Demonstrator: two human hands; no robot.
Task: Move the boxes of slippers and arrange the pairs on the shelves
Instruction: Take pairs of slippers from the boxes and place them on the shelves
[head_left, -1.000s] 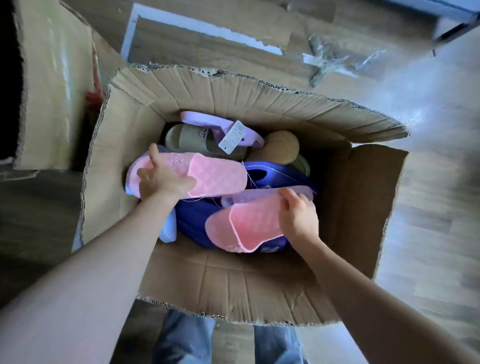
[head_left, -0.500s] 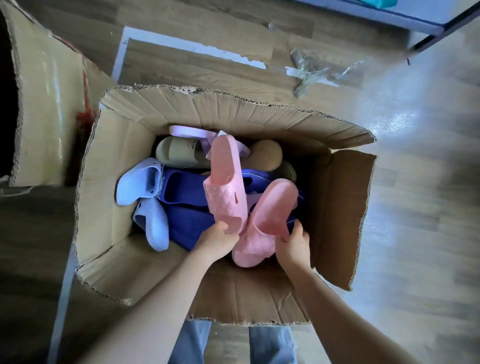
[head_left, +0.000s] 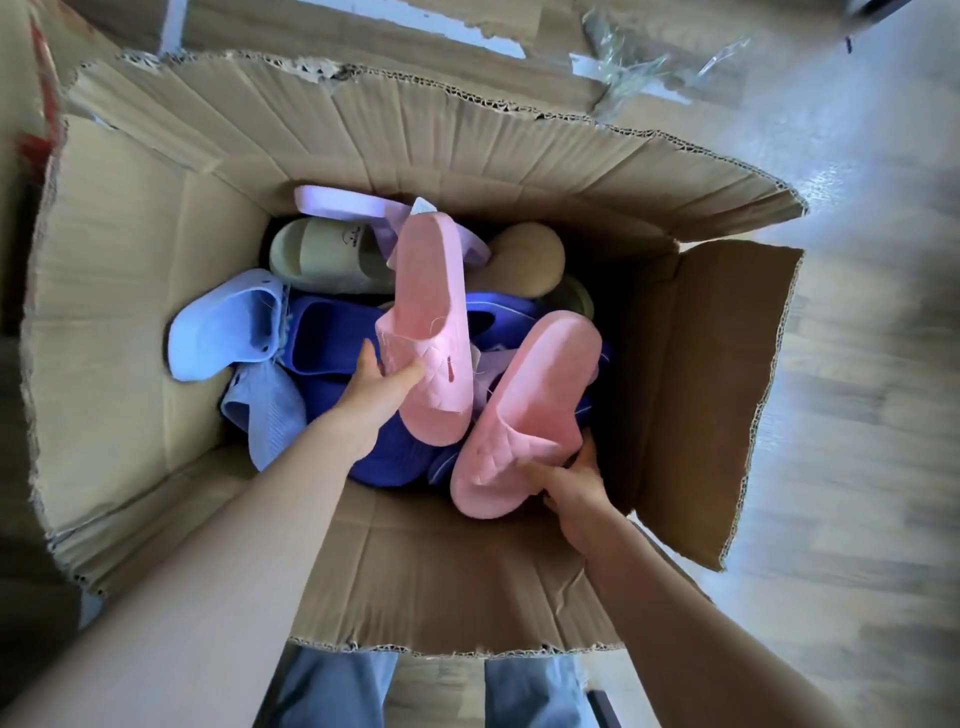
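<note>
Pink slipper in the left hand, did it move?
Yes. The pink slipper in the left hand swung right, off the light blue clog, toward the middle of the box.

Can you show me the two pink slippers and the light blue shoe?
Left pink slipper (head_left: 428, 291): head view, on its footbed.
Right pink slipper (head_left: 550, 364): head view, on its footbed.
Light blue shoe (head_left: 213, 340): head view, on its toe top.
</note>
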